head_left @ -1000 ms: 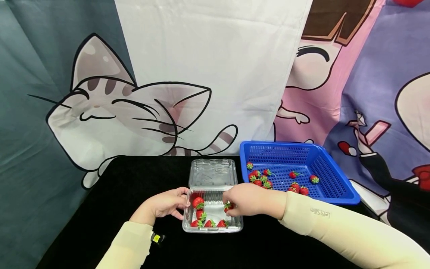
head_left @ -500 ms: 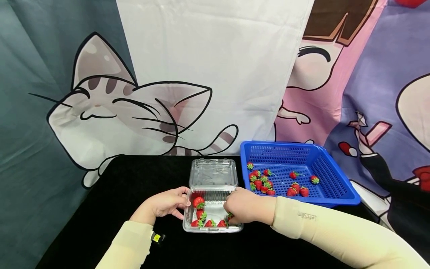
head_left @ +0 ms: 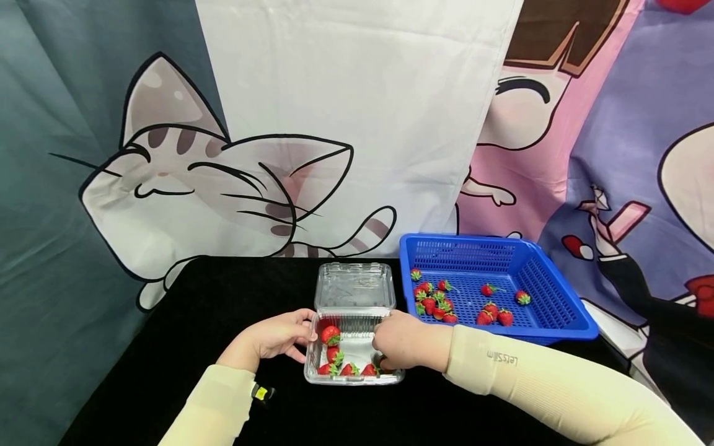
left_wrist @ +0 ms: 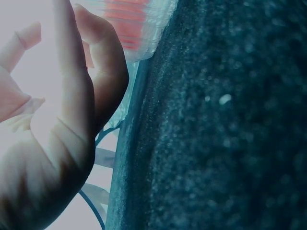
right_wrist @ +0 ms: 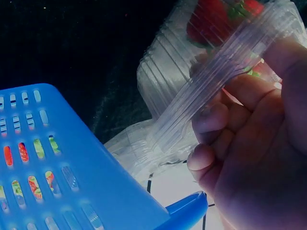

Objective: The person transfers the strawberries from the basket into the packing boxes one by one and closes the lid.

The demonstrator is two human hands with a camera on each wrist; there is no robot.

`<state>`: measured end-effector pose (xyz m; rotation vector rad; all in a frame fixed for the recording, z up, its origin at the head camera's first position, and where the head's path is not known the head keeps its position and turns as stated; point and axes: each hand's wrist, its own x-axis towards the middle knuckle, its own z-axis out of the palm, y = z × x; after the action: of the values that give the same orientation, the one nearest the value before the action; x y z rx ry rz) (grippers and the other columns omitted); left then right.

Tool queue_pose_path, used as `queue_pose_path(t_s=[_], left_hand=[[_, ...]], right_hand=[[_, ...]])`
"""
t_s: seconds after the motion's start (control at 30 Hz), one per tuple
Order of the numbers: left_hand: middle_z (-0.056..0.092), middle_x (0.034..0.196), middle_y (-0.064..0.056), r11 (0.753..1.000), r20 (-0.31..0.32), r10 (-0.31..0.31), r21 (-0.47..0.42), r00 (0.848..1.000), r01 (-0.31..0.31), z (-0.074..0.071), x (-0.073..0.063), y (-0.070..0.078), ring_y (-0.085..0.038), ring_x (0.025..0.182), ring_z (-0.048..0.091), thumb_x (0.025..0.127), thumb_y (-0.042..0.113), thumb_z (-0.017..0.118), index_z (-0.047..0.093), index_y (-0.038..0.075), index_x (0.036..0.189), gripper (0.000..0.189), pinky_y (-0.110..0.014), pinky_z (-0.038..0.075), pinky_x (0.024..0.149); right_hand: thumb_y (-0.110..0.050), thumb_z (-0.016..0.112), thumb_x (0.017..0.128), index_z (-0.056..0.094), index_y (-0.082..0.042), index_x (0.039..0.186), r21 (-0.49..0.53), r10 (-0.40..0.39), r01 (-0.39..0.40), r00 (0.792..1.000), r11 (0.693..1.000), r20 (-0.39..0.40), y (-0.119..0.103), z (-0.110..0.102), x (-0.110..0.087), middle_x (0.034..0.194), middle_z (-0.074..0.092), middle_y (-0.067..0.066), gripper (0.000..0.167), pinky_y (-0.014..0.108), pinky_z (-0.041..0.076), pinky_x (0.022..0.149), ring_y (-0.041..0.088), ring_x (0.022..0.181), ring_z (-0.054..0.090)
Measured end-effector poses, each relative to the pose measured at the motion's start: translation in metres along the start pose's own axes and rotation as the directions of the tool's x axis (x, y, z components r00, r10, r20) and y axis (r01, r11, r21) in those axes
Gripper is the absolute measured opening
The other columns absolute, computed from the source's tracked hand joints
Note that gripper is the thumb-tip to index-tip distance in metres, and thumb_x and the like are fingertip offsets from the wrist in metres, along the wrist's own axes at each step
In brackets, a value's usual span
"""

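A clear plastic clamshell box (head_left: pixel 357 380) stands on the black cloth, its lid (head_left: pixel 355 286) folded back. Several strawberries (head_left: pixel 331 335) line its left side and front. My left hand (head_left: pixel 279 337) holds the box's left rim, thumb at the edge; in the left wrist view the fingers (left_wrist: pixel 108 62) are bent beside the clear wall. Inside the front right corner, my right hand (head_left: pixel 409 341) is lowered with curled fingers on a strawberry (right_wrist: pixel 267 73), mostly hidden by the hand in the head view. The right wrist view shows it through the gap between thumb and fingers.
A blue perforated basket (head_left: pixel 580 319) sits right of the box, close to the right forearm, with several strawberries (head_left: pixel 428 304) inside, mainly at its left. Behind the black-covered table (head_left: pixel 234 291) hangs a printed cartoon cloth (head_left: pixel 357 74).
My right hand has moved slightly down toward the box's front right corner with the strawberry, which is now mostly hidden. My left hand has stayed on the rim.
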<state>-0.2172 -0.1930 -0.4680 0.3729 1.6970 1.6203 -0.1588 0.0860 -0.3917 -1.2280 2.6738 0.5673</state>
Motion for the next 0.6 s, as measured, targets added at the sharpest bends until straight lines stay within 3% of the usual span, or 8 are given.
queue_pose_path(t_s=[0.17, 0.4, 0.6], left_hand=[[0.065, 0.106, -0.016, 1.0, -0.002, -0.005, -0.003, 1.0, 0.005, 0.0, 0.0, 0.0, -0.025, 0.093, 0.066, 0.085, 0.01, 0.062, 0.035, 0.0, 0.127, 0.051, -0.034, 0.058, 0.064], [0.065, 0.106, -0.016, 1.0, -0.004, -0.007, -0.004, 1.0, 0.007, 0.0, 0.0, 0.0, -0.026, 0.092, 0.066, 0.084, 0.009, 0.061, 0.035, 0.0, 0.126, 0.051, -0.034, 0.058, 0.064], [0.065, 0.106, -0.016, 1.0, -0.002, -0.007, -0.001, 1.0, 0.007, 0.0, 0.0, 0.001, -0.026, 0.093, 0.066, 0.085, 0.009, 0.061, 0.035, 0.0, 0.126, 0.049, -0.034, 0.058, 0.064]], right_hand=[[-0.042, 0.072, 0.085, 0.072, -0.024, 0.084, 0.09, -0.037, 0.04, 0.999, 0.995, -0.033, 0.006, -0.003, -0.003, 0.08, 0.063, -0.01, 0.018, 0.031, 0.047, 0.069, 0.009, 0.073, 0.06], [-0.031, 0.07, 0.089, 0.074, -0.015, 0.111, 0.258, -0.027, 0.04, 0.998, 0.965, -0.055, 0.018, -0.016, -0.012, 0.104, 0.071, -0.004, 0.027, 0.033, 0.054, 0.081, 0.011, 0.09, 0.067], [-0.022, 0.067, 0.091, 0.073, -0.011, 0.11, 0.371, 0.018, 0.023, 0.994, 0.928, -0.106, 0.039, -0.034, -0.021, 0.092, 0.065, -0.005, 0.023, 0.031, 0.052, 0.079, 0.006, 0.08, 0.059]])
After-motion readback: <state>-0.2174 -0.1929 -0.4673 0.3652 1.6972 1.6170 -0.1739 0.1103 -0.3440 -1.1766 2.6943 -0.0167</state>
